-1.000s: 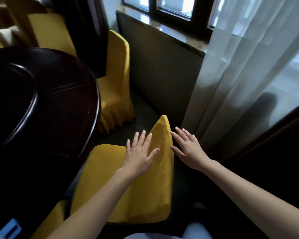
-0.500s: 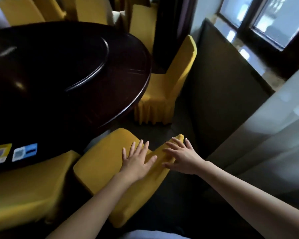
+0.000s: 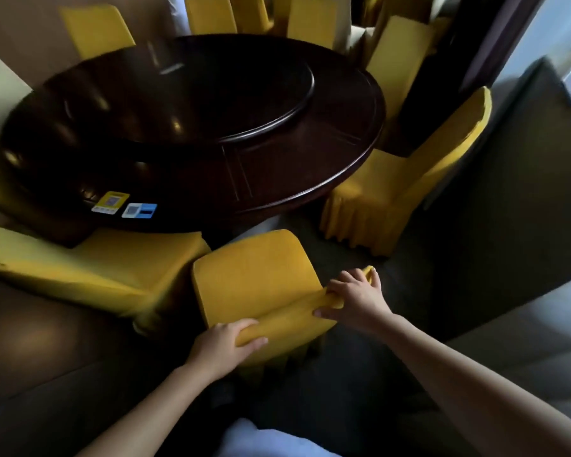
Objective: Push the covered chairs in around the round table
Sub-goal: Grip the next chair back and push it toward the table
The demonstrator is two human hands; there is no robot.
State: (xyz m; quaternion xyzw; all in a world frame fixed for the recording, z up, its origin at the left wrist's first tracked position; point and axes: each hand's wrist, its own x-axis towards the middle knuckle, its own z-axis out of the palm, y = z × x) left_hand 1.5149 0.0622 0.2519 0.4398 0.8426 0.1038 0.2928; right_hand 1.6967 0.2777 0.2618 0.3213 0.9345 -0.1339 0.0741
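A chair in a yellow cover (image 3: 254, 275) stands just in front of me, its seat facing the dark round table (image 3: 277, 179). My left hand (image 3: 226, 344) grips the left end of its backrest top. My right hand (image 3: 356, 300) grips the right end, fingers curled over the fabric. The seat's front edge lies near the table's rim, with a small gap. A second yellow-covered chair (image 3: 406, 179) stands to the right of the table, its skirted seat partly under the rim. Another one (image 3: 89, 265) sits to the left, blurred.
Several more yellow chairs (image 3: 208, 14) ring the table's far side. A raised turntable (image 3: 297, 103) fills the table's middle; two small QR cards (image 3: 126, 206) lie near its front edge. A dark low wall (image 3: 524, 192) runs close on the right, with pale curtain (image 3: 524, 331) below it.
My view has swung left toward the table. Both hands went from lying flat and open on the chair's backrest to gripping its top edge, the left hand shifting to the left end.
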